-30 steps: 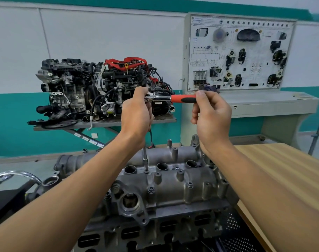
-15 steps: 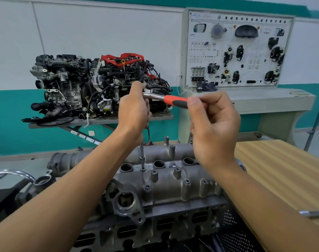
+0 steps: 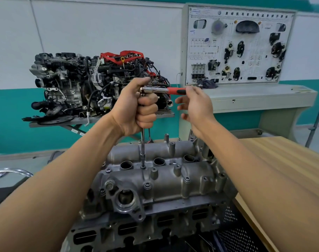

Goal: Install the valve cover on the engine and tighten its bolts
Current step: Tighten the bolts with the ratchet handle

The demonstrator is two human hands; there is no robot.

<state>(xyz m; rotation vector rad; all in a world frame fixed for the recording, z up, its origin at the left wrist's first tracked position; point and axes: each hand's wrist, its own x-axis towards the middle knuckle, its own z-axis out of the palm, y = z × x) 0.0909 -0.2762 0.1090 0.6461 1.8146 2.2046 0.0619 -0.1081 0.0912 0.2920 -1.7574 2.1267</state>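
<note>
The grey cast valve cover [image 3: 166, 180] sits on the engine's cylinder head [image 3: 140, 231] in front of me, with several bolts along its ribs. A ratchet wrench [image 3: 160, 90] with a red and black handle stands over it on a long extension bar [image 3: 142, 148] whose socket sits on a bolt between two plug holes. My left hand [image 3: 137, 108] grips the top of the extension just under the ratchet head. My right hand [image 3: 195, 106] is beside the red handle's end with fingers spread and relaxed, holding nothing.
A wooden table [image 3: 286, 171] lies to the right of the engine. A second engine [image 3: 93, 82] sits on a stand at the back wall, beside a grey display board [image 3: 238, 46] of car parts on a cabinet. A chrome tube [image 3: 9, 171] curves at the left edge.
My right hand has let go of the red handle and opened beside it. The handle swung back from pointing toward me to pointing right. My left hand kept its grip on the extension.
</note>
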